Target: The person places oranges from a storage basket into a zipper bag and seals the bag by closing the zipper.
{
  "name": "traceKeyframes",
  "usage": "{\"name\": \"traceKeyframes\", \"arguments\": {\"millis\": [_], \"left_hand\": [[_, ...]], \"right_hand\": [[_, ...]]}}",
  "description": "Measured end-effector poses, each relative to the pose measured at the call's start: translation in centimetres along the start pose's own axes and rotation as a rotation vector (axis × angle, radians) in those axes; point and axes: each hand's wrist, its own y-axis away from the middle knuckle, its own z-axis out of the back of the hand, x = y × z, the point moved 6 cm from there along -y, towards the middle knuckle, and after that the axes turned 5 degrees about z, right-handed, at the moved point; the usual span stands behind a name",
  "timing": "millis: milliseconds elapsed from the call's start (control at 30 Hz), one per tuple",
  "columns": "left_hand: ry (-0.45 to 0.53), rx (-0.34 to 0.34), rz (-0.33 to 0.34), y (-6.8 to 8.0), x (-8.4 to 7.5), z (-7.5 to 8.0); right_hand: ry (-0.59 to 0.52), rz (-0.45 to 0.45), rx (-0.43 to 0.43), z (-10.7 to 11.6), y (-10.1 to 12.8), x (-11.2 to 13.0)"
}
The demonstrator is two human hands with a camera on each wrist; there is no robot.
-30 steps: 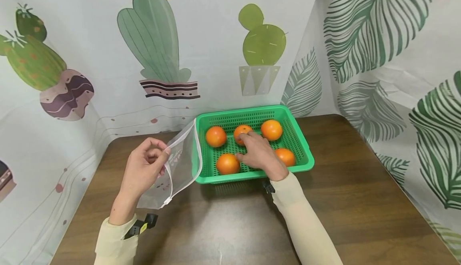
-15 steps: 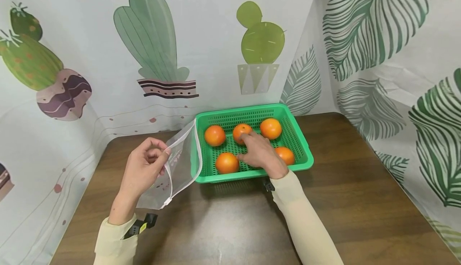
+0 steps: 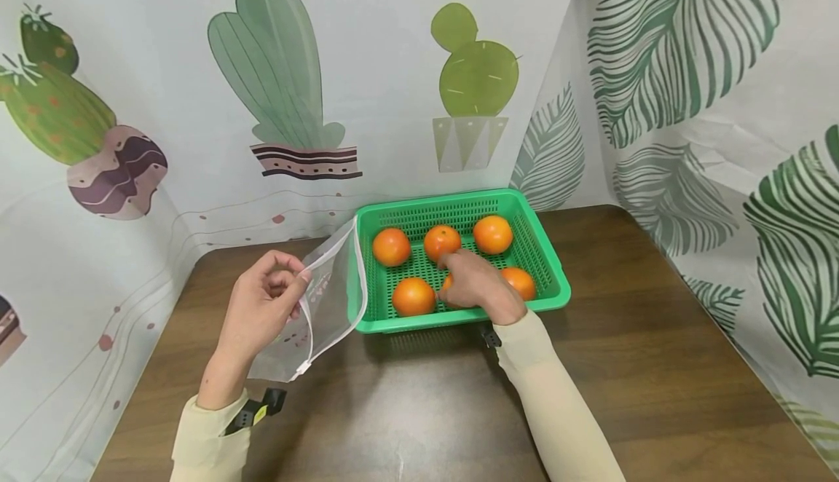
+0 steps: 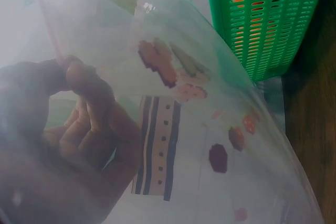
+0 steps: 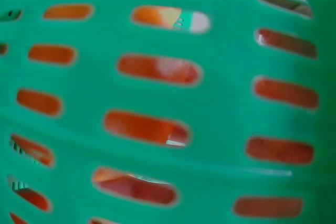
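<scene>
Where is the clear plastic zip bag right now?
In the head view, the clear plastic zip bag is left of centre, pinched by the left hand above the brown wooden table, its edge beside the green plastic basket.

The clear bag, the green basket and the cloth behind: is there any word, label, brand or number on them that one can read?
None can be read.
Clear bag: only printed coloured shapes and stripes, no letters.
Green basket: plain slotted plastic, no label showing.
Oranges: no stickers seen.
Cloth backdrop: cactus and leaf pictures only.
</scene>
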Motion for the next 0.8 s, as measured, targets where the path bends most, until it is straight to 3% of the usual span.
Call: {"name": "traceKeyframes", "arguments": {"millis": [467, 800], "left_hand": [[-0.008, 0.0, -0.004, 0.01, 0.22, -0.02], [-0.012, 0.004, -0.003, 0.0, 0.28, -0.04]], "right_hand": [[0.005, -0.027, 0.081, -0.42, 0.16, -0.19], [-0.016, -0.041, 0.07, -0.32, 0.23, -0.39]]}}
